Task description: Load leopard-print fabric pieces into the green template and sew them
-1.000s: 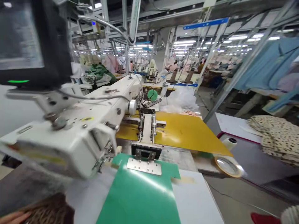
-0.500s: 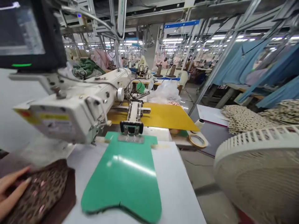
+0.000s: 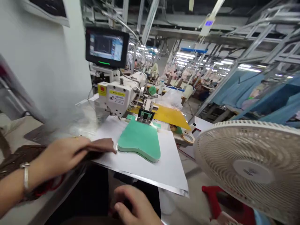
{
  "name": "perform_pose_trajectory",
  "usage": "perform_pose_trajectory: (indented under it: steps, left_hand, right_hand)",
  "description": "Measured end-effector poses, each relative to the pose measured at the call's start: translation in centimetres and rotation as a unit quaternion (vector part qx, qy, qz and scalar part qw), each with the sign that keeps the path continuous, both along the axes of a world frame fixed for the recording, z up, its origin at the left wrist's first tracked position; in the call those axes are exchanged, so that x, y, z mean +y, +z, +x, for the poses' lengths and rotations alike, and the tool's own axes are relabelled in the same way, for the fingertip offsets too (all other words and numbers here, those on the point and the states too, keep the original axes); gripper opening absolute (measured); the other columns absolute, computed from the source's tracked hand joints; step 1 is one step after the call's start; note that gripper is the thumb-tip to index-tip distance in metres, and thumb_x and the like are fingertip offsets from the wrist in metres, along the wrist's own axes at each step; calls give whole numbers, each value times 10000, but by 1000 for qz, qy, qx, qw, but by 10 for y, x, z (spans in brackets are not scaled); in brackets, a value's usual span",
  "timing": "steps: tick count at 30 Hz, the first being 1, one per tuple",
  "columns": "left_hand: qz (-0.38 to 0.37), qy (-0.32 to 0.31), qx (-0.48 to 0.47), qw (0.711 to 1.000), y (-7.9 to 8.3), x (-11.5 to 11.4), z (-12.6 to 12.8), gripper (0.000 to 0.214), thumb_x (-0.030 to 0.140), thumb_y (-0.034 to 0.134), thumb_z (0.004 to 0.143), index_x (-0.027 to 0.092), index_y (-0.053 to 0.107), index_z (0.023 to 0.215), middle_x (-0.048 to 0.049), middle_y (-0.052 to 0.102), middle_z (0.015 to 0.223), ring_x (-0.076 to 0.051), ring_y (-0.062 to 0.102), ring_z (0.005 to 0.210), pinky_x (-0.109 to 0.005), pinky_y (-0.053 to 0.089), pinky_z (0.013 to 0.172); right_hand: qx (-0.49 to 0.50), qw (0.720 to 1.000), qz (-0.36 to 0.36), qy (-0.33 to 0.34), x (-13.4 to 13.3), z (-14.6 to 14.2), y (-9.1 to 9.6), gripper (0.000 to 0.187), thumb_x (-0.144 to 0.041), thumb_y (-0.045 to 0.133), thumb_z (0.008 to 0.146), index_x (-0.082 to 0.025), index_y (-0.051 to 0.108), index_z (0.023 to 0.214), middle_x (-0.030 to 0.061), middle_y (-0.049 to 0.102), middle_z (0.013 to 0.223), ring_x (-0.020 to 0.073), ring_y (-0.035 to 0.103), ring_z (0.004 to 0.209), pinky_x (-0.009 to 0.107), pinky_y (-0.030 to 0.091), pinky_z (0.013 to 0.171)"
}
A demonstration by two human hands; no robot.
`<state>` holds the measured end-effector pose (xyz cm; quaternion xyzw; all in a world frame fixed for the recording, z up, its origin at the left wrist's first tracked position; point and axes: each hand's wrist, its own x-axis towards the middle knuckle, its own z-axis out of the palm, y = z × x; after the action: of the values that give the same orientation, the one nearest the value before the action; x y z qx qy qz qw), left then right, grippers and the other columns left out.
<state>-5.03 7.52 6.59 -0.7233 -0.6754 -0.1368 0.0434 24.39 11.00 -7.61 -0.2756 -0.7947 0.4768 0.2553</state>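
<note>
Brown fabric [image 3: 102,145], mid-handling, is pinched by the left hand [image 3: 67,152]. Right hand [image 3: 138,206]: grip unclear. Moving the piece likely calls for straightening it.

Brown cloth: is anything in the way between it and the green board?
Nothing visible is in the way. The left hand holds the brown cloth, and its tip is close to the green board. I can't tell if they touch.

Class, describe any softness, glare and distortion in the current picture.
In the head view, the left hand, gripping brown cloth, looks slightly soft; in the same head view, ceiling lights burn out to white; again in the head view, the fan appears stretched toward the right edge.
</note>
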Motion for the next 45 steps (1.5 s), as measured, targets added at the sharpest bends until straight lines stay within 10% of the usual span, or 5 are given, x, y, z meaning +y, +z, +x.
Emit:
perform_pose_trajectory:
  steps: [6,11,18,35,45]
  left_hand:
    - [-55,-87,-28,994,0,-11,56,208,158,436,846,214,633,875,-30,716,885,-224,657,816,-322,400,707]
    - [-111,-95,-59,987,19,-7,77,146,198,507,840,225,651,841,-12,718,861,-213,638,790,-304,364,683]
    - [-259,-96,-165,947,43,27,76,96,257,569,754,188,537,694,12,534,728,-175,488,727,-237,332,627]
    - [-326,-128,-456,818,-40,106,150,514,676,577,832,180,456,775,33,382,695,-107,328,617,-204,274,545]
    - [-140,-71,-243,957,-35,45,151,185,150,422,656,197,544,787,-14,622,884,-194,556,857,-275,421,787]
  right_hand:
    - [69,979,191,-32,9,-35,66,842,-296,787,773,-228,339,1482,126,479,1438,304,456,1315,437,404,1097]
    - [12,983,170,-65,26,-38,56,160,-132,481,867,-198,598,954,55,636,902,221,594,839,341,454,735]
    - [-4,995,82,-58,41,57,91,159,-308,397,978,-234,503,885,1,573,854,176,531,797,290,387,715]
    - [92,976,-110,-161,97,141,43,148,-332,571,744,-199,506,746,-39,463,678,144,428,673,266,309,607]
    - [81,993,-51,-70,84,140,40,83,-274,527,833,-200,526,794,-38,471,701,143,423,691,267,324,628]
